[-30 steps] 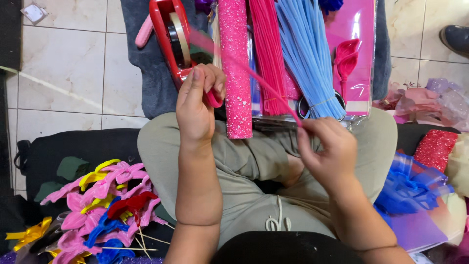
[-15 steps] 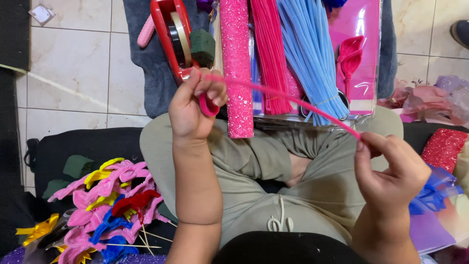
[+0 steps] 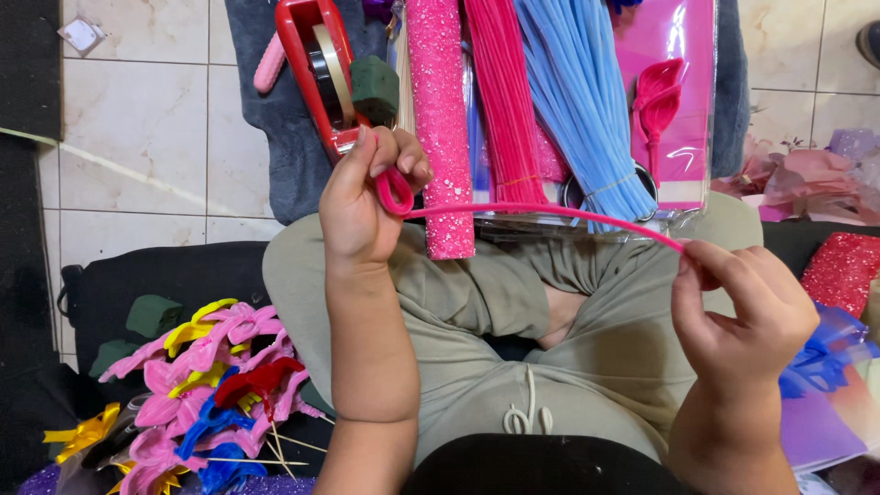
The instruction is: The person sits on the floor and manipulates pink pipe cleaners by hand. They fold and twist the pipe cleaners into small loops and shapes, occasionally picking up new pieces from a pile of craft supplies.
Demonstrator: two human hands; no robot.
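Observation:
A long pink pipe cleaner (image 3: 541, 211) stretches between both hands over my lap. My left hand (image 3: 367, 206) pinches its curled, looped end close to a red tape dispenser (image 3: 316, 69). My right hand (image 3: 738, 312) grips the other end between thumb and fingers, lower right. Just beyond the hands lie a pink glitter roll (image 3: 440, 119), a bundle of hot pink pipe cleaners (image 3: 504, 92) and a bundle of light blue pipe cleaners (image 3: 582, 101) in clear wrapping.
A pile of pink, yellow, blue and red pipe-cleaner bows on sticks (image 3: 206, 385) lies at my lower left on black fabric (image 3: 137, 275). A pink packet with spoons (image 3: 665, 101) sits far right. Red glitter foam (image 3: 839, 266) and tulle (image 3: 830, 353) crowd the right edge.
My right hand has pulled away to the right and down, drawing the pink pipe cleaner out straight. My left hand stayed near the tape dispenser, holding the looped end.

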